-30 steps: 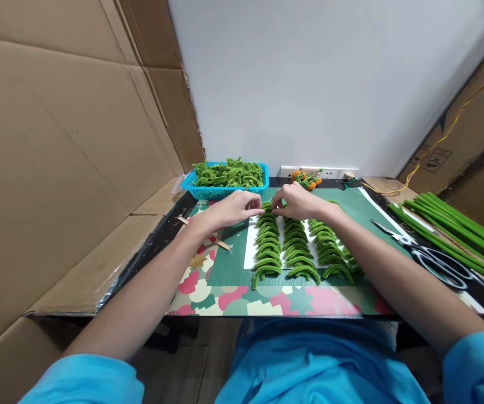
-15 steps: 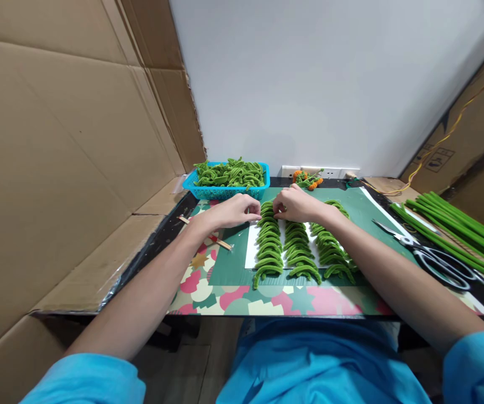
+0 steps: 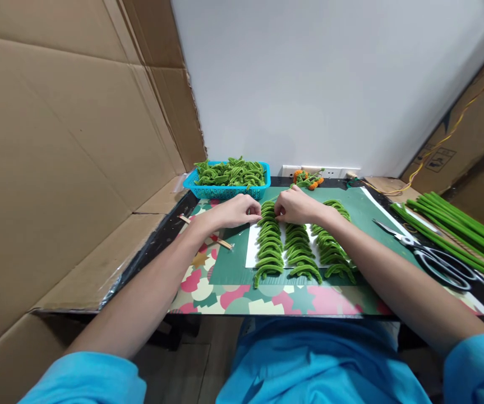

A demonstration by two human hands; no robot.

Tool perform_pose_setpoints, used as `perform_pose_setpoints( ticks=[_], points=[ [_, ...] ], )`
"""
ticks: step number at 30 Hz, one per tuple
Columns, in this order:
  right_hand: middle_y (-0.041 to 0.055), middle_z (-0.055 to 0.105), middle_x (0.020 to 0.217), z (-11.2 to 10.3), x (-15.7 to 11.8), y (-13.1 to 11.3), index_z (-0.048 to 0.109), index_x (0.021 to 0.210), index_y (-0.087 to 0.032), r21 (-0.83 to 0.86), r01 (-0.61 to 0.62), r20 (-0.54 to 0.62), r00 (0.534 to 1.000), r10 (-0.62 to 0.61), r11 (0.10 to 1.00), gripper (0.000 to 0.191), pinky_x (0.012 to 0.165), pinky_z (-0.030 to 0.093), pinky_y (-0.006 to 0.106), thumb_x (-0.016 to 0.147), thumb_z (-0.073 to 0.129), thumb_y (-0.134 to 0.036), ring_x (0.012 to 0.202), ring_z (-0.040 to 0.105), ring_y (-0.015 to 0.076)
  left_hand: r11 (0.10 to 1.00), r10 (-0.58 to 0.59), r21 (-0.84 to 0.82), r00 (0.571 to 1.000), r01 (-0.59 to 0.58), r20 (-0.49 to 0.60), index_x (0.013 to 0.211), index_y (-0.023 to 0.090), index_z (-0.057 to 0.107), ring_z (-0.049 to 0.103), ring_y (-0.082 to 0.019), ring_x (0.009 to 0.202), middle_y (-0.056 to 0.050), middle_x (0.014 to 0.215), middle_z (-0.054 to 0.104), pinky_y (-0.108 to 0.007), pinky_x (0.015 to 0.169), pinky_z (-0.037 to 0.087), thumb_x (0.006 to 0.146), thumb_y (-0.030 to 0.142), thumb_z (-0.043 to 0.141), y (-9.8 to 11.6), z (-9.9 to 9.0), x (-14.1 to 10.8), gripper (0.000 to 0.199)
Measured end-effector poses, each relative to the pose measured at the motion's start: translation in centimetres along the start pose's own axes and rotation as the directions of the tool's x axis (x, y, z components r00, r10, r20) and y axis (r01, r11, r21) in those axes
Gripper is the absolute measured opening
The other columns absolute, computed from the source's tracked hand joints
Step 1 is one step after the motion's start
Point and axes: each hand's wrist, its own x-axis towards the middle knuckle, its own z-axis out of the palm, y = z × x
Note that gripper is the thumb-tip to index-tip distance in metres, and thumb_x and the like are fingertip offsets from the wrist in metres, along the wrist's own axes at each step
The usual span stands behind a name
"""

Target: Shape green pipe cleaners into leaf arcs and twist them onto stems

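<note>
Three columns of short, curved green pipe-cleaner pieces lie on a white sheet (image 3: 250, 255): left column (image 3: 269, 247), middle column (image 3: 299, 252), right column (image 3: 330, 247). At the far part of the left column, my left hand (image 3: 244, 210) has its fingertips pinched at the left end of a piece. Across from it, my right hand (image 3: 294, 205) pinches at that column's right side, fingers curled and partly hidden. Between the two hands, curved pieces bridge the gap. Behind my left hand, a blue basket (image 3: 227, 192) holds a heap of similar green pieces.
Scissors (image 3: 443, 268) lie to the right beside long green stems (image 3: 464, 230). Orange and green fuzzy pieces (image 3: 309, 179) sit by the power strip (image 3: 334, 173). A thin wooden stick (image 3: 220, 242) rests left of the sheet. Cardboard walls (image 3: 77, 140) stand at the left.
My right hand has shifted very slightly to the right along the left column. My left hand has hardly moved, and the columns look the same.
</note>
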Motion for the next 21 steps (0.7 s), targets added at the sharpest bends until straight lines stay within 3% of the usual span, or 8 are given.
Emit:
perform_pose_setpoints(
  ticks=[21],
  points=[
    [0.0077, 0.076, 0.08, 0.09, 0.0, -0.3, 0.078, 0.077, -0.017, -0.053, 0.034, 0.013, 0.999, -0.033, 0.998, 0.017, 0.088, 0.032, 0.038, 0.077, 0.065, -0.007, 0.076, 0.062, 0.0218, 0.999, 0.018, 0.047, 1.0, -0.017, -0.011, 0.074, 0.017, 0.073, 0.048, -0.014, 0.057, -0.001, 0.066, 0.066, -0.029, 0.059, 0.032, 0.088, 0.031, 0.064, 0.18, 0.0, -0.05, 0.022]
  ],
)
